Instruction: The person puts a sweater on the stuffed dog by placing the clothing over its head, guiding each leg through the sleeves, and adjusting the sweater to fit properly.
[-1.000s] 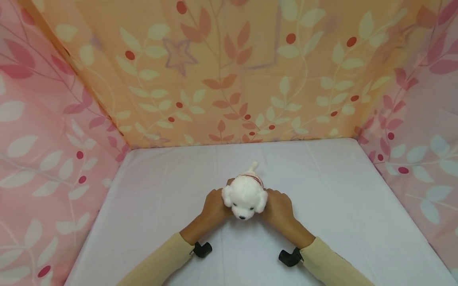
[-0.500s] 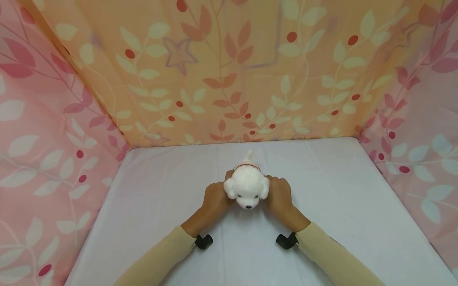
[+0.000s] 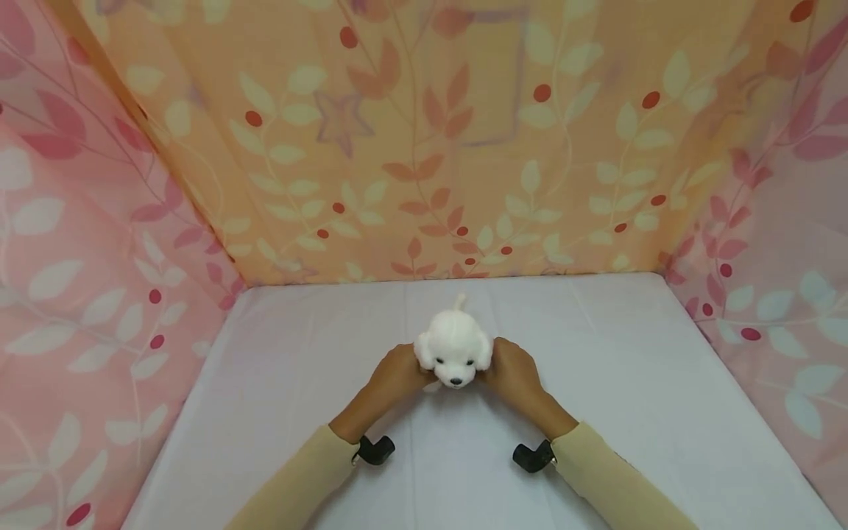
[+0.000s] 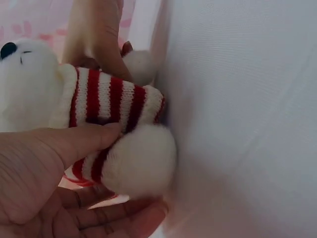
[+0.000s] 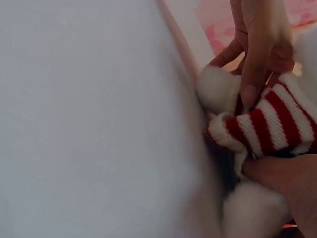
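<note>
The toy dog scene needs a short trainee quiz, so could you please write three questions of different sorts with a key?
1. True or false: only one hand grips the toy dog.
2. What does the toy dog wear? A. red-and-white striped sweater B. blue scarf C. green hat
3. Fill in: the toy dog is over a ____ cloth.

Key: 1. False, the left hand and right hand both grip it. 2. A. 3. White.

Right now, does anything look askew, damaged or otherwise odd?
Nothing stands out. The left hand and right hand grip the white plush dog on its two sides, on the white sheet; its striped sweater looks intact.
</note>
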`<state>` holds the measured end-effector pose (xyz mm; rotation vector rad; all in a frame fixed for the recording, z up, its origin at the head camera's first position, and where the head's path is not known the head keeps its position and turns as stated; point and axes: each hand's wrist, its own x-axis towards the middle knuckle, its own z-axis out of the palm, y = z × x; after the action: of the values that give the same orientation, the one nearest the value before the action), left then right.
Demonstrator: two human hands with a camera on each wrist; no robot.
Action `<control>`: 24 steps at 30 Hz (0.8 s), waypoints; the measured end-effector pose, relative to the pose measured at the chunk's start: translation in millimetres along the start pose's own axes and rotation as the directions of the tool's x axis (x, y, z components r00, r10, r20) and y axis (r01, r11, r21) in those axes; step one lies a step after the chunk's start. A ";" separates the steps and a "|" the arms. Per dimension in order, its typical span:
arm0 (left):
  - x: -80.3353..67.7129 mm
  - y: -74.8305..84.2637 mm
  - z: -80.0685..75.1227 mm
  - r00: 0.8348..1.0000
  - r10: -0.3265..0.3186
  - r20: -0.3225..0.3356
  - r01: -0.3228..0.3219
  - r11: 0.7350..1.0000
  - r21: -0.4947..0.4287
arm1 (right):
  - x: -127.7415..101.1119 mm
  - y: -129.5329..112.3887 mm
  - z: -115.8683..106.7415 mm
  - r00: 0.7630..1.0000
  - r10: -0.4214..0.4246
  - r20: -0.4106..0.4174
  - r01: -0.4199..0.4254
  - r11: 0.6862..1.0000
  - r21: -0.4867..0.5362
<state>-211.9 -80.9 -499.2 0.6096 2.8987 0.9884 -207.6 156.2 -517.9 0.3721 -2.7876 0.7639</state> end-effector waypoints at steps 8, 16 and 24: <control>8.3 -1.6 1.4 0.999 0.043 0.032 -0.044 0.999 0.029 | 2.0 4.0 -4.0 0.999 -0.037 -0.039 0.037 0.999 0.005; 4.6 -8.8 -6.2 0.996 -0.012 0.085 0.020 0.995 -0.093 | 6.9 8.3 -25.9 0.978 0.060 0.201 -0.093 0.983 0.159; 1.9 -17.9 -23.9 0.985 -0.028 0.169 0.044 0.995 -0.093 | 5.7 17.7 -38.7 0.961 0.059 0.271 -0.098 0.987 0.130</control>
<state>-223.5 -107.1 -490.5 0.6014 2.6893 1.0129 -212.5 190.2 -492.1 0.4199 -3.0222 1.0039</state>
